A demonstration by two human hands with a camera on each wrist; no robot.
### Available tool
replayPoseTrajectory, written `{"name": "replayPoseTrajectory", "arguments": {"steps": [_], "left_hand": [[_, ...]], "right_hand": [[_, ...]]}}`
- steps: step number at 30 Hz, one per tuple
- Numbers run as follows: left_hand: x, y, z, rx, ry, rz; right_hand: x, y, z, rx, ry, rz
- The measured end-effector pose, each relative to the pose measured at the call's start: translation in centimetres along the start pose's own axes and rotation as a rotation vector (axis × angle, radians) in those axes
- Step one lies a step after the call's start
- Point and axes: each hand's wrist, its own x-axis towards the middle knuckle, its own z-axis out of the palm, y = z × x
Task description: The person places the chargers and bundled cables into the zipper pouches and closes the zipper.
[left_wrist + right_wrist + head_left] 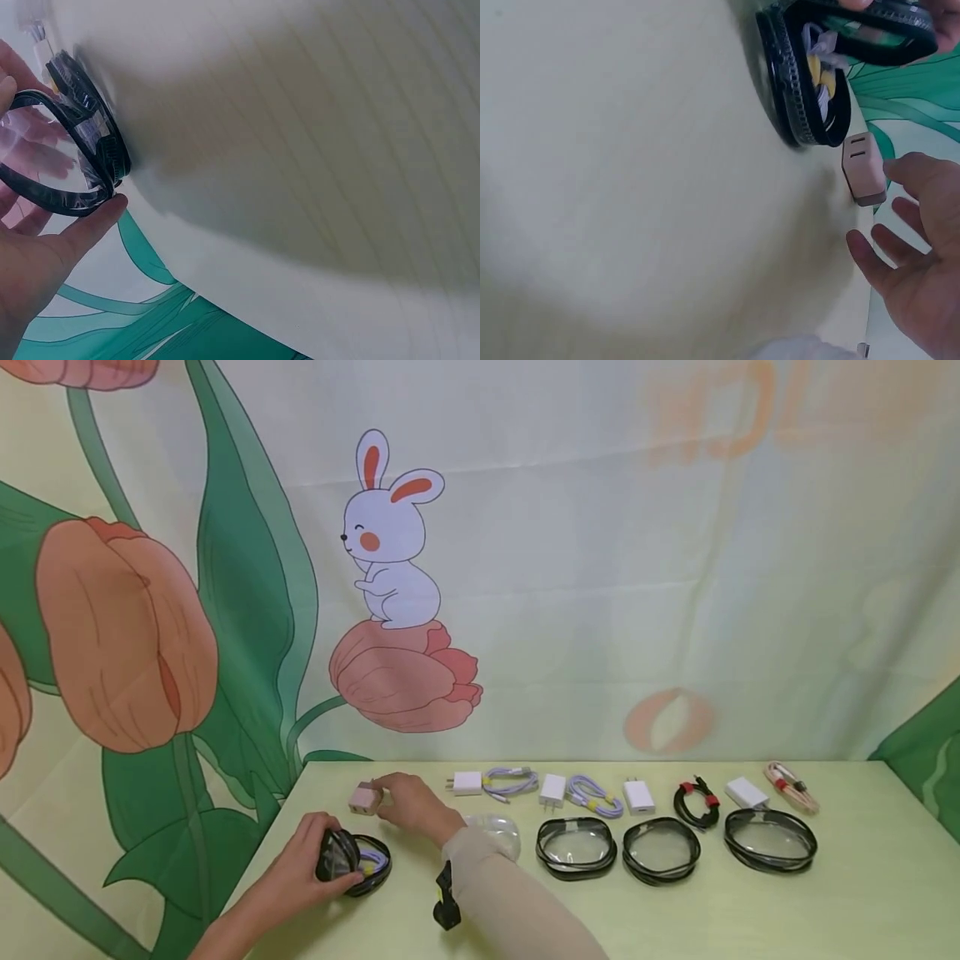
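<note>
The small pink block-shaped plug charger [362, 800] stands on the pale green worktop [862, 893] near its far left corner, just beyond a clear oval case with a black zipped rim [793, 97]. The right hand [411, 803] is beside the charger, its fingers spread and relaxed rather than clasped, one fingertip at the block's edge (whether it truly touches, I cannot tell). The left hand [300, 862] grips the case's raised lid between thumb and fingers, so the case gapes. The step in hand appears to be handling the charger while the case is held open; picking it up would call for closing the right thumb and fingers around the block, with the lid kept back. Inside the case lies a coiled lilac cable with a yellow tie [379, 858]. To the right, three flat clear cases with black rims [576, 872] show nothing through their panels.
</note>
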Motion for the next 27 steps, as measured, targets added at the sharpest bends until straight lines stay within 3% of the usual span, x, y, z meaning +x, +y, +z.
{"name": "replayPoseTrajectory", "arguments": {"steps": [9, 13, 18, 24, 27], "left_hand": [[-0.3, 0.0, -0.1, -0.022, -0.026, -0.034], [0.0, 0.1, -0.1, -0.01, -0.017, -0.021], [0.4, 0.2, 0.3, -0.008, -0.005, 0.017], [0.2, 0.3, 0.2, -0.005, -0.01, 0.01], [0.3, 0.3, 0.0, 0.006, -0.001, 0.019]], "right_hand": [[0.6, -0.3, 0.1, -0.123, -0.098, -0.067], [0.5, -0.2, -0.4, -0.161, -0.064, -0.03], [0.6, 1.0, -0.4, -0.162, 0.013, -0.057], [0.6, 1.2, 0.0, -0.172, -0.074, -0.108], [0.6, 1.1, -0.2, -0.162, -0.046, -0.107]]}}
